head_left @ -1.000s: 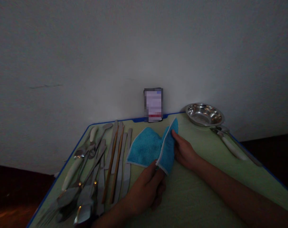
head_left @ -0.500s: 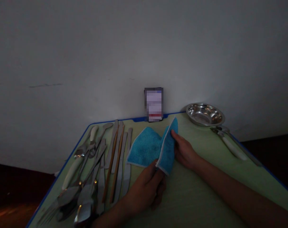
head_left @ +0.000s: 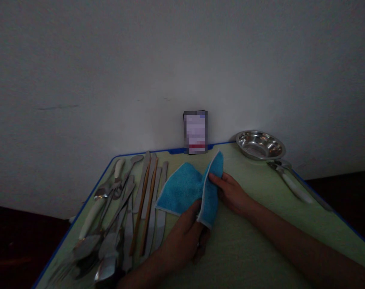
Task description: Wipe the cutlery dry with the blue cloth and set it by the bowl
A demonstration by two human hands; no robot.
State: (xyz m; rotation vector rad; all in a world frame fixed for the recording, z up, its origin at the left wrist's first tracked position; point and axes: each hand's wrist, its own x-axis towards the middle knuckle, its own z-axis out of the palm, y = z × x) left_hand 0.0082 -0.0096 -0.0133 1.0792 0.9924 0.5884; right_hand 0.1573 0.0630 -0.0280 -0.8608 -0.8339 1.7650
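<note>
A blue cloth [head_left: 182,188] with a pale edge lies partly folded on the green table [head_left: 254,241]. My left hand [head_left: 184,239] pinches its near corner, fingers closed. My right hand [head_left: 230,192] grips the raised right flap near the far edge. Just left of the cloth lie several knives, spoons and forks [head_left: 125,208] in a row.
A steel bowl [head_left: 259,145] stands at the far right corner, with a white-handled utensil [head_left: 290,182] and another beside it. A small blurred card [head_left: 195,132] leans on the grey wall. The table has a blue rim [head_left: 80,208]; dark floor lies on both sides.
Both hands have shifted the cloth a little to the left and nearer to me; the raised flap now folds further over the rest.
</note>
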